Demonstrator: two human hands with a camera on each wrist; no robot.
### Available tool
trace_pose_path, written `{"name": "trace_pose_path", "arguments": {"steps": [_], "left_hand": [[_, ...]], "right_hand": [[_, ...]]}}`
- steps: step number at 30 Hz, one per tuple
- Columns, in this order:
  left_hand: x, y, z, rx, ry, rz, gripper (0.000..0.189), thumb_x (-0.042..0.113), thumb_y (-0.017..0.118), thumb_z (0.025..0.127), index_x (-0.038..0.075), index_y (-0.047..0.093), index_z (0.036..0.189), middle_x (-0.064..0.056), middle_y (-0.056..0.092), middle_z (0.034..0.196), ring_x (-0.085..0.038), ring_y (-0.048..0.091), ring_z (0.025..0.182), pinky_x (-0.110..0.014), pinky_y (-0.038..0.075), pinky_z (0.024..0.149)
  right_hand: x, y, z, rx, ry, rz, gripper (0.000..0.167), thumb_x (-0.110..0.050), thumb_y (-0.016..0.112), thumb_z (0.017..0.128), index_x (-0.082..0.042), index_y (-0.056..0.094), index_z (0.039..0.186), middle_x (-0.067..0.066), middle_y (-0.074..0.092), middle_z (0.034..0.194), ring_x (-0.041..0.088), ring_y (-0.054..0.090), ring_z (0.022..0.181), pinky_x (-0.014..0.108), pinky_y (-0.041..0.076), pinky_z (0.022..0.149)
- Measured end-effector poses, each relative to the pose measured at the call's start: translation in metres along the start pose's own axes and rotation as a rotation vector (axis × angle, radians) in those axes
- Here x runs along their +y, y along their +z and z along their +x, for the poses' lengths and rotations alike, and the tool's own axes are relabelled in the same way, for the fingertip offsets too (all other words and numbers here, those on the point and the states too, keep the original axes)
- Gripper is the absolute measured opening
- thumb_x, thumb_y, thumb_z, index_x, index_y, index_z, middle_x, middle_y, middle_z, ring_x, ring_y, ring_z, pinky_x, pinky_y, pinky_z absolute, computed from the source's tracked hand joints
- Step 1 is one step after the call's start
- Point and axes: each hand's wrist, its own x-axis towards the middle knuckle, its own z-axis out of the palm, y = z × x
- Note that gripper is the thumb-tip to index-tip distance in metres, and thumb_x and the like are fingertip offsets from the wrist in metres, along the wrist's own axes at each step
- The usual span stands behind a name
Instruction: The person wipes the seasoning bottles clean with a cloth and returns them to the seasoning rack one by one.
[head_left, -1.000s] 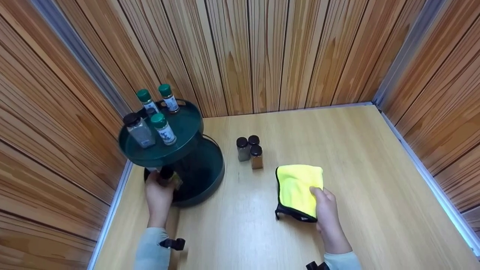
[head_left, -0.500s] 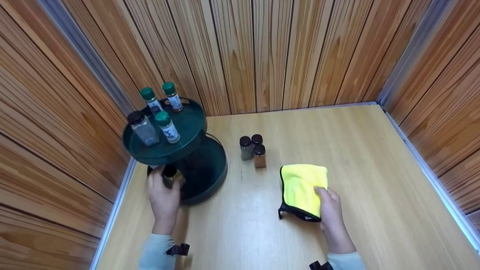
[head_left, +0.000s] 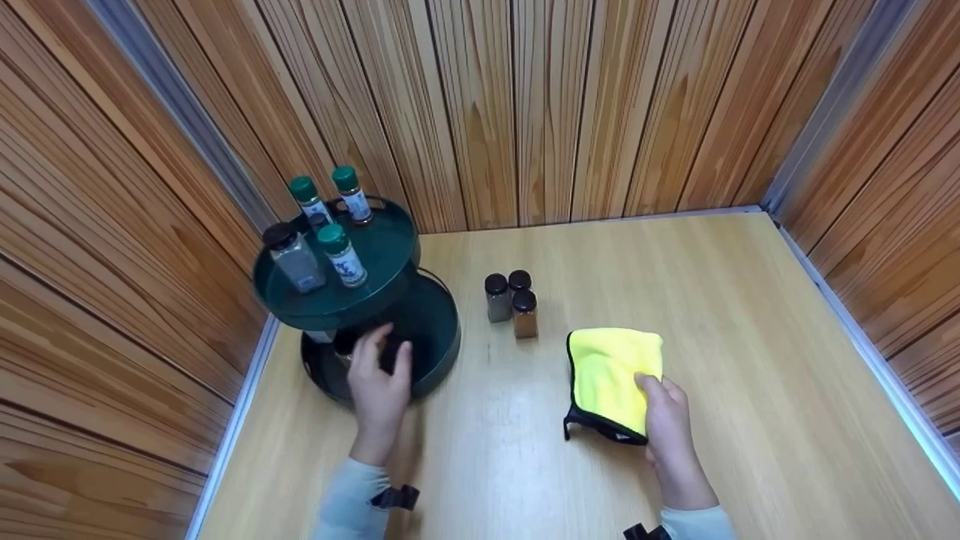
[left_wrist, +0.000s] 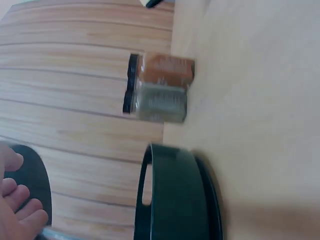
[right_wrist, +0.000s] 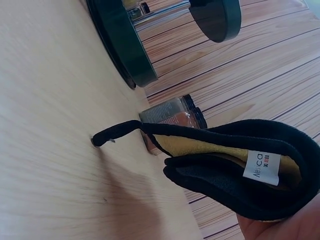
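Observation:
My left hand (head_left: 379, 390) is over the lower tier of a dark green two-tier round rack (head_left: 442, 360), its fingers apart and loosely bent. Nothing shows between them in the left wrist view, where part of the hand (left_wrist: 20, 215) appears at the lower left. Beside these fingers, a dark-lidded jar (head_left: 344, 343) stands on the lower tier, partly hidden by the upper one. My right hand (head_left: 670, 424) grips a folded yellow cloth (head_left: 611, 375) with black edging, thumb on top. In the right wrist view, the cloth's black side and white tag (right_wrist: 262, 167) face the camera.
Three dark-capped spice jars (head_left: 525, 321) stand close together on the wooden table (head_left: 712, 300), between rack and cloth. The upper tier (head_left: 386, 255) bears green-capped bottles (head_left: 345, 259) and a larger dark-lidded jar (head_left: 295, 259). Wood-panelled walls (head_left: 555, 112) enclose the table.
My left hand has let go of the jar on the lower tier and moved right, its fingers spreading. My right hand still holds the cloth. The head view has shifted slightly.

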Motion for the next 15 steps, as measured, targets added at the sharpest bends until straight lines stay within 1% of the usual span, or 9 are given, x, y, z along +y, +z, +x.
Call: {"name": "trace_pose_path", "arguments": {"steps": [3,7,11,15], "left_hand": [[0.005,0.009,-0.001,-0.056,-0.058,-0.023,0.038,0.018,0.073,0.096,0.007,0.063,0.131,-0.006,0.063,0.131,-0.021,0.061,0.123,-0.043,0.051,0.104],[0.010,0.022,-0.002,-0.133,-0.125,-0.013,0.040,0.017,0.072,0.096,0.006,0.062,0.133,-0.007,0.062,0.133,-0.022,0.060,0.124,-0.042,0.051,0.105],[0.015,0.035,-0.001,-0.190,-0.156,0.000,0.040,0.018,0.072,0.097,0.008,0.061,0.134,-0.009,0.062,0.133,-0.022,0.059,0.125,-0.041,0.050,0.106],[0.022,0.048,0.002,-0.210,-0.172,0.006,0.040,0.019,0.073,0.096,0.011,0.061,0.134,-0.008,0.062,0.132,-0.021,0.060,0.125,-0.040,0.050,0.107]], "right_hand": [[0.000,0.001,-0.001,-0.005,-0.002,-0.002,0.029,-0.022,0.049,0.104,0.005,0.059,0.112,0.003,0.068,0.082,0.017,0.067,0.071,0.030,0.057,0.064],[0.001,0.002,-0.001,-0.003,-0.013,-0.001,0.029,-0.021,0.050,0.104,0.005,0.061,0.108,0.004,0.068,0.080,0.017,0.067,0.069,0.030,0.056,0.062],[0.001,0.001,-0.001,-0.003,-0.017,-0.007,0.029,-0.021,0.049,0.104,0.005,0.061,0.109,0.004,0.069,0.081,0.017,0.067,0.071,0.030,0.056,0.063],[0.001,-0.001,-0.001,-0.009,-0.027,0.000,0.029,-0.021,0.049,0.105,0.004,0.062,0.108,0.004,0.069,0.081,0.018,0.067,0.070,0.030,0.056,0.062]]}}
